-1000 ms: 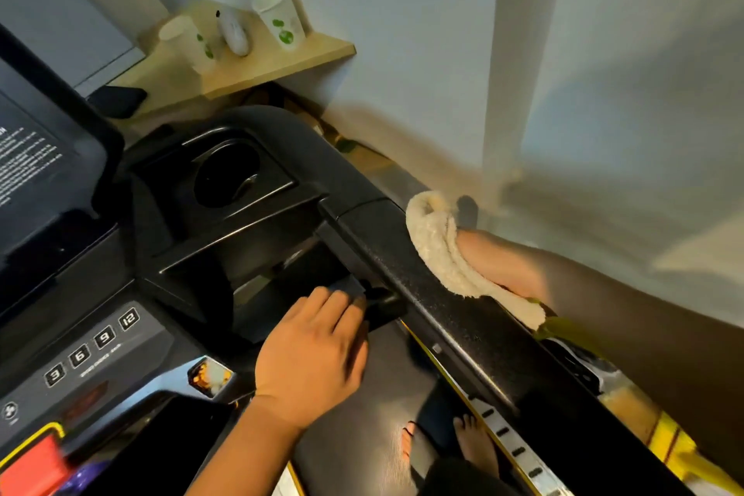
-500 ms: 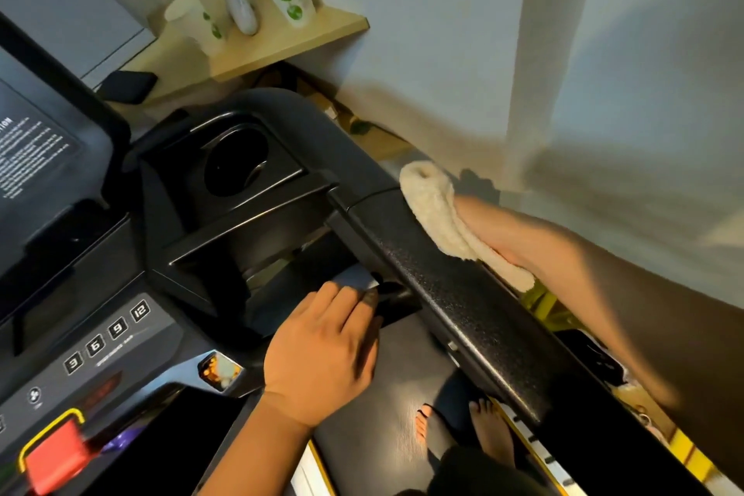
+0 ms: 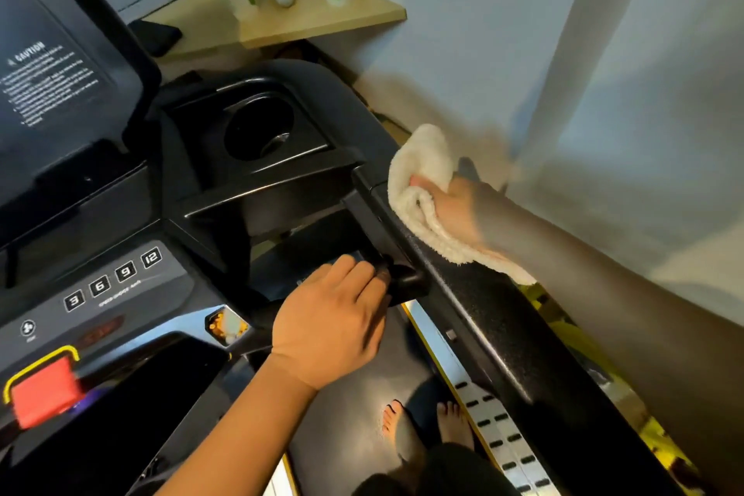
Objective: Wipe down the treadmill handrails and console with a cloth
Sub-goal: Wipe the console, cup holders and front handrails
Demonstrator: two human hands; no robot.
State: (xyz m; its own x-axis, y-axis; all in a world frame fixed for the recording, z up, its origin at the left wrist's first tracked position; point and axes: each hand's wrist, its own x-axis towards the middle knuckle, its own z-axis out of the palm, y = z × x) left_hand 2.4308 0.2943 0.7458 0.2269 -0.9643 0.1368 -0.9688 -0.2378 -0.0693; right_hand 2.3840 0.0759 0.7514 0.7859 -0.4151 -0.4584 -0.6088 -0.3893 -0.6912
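Note:
A cream fluffy cloth (image 3: 426, 189) lies over the far side of the black right handrail (image 3: 479, 318), near where the rail meets the console (image 3: 257, 157). My right hand (image 3: 459, 205) grips the cloth and presses it against the rail. My left hand (image 3: 334, 322) is curled around a short black inner grip bar (image 3: 406, 280) that sticks out from the rail's inner side. The console has a round cup holder (image 3: 257, 127), numbered speed buttons (image 3: 112, 278) and a dark screen (image 3: 48, 76) with caution text.
A red stop key (image 3: 44, 395) sits at the lower left. A wooden shelf (image 3: 322, 20) behind the console carries two paper cups and a white bottle. A pale wall (image 3: 604, 52) runs close along the rail's right. My bare feet (image 3: 422, 423) stand on the belt.
My right hand has slid the cloth forward along the handrail toward the console. The left hand has kept its hold on the inner bar. The view has shifted slightly.

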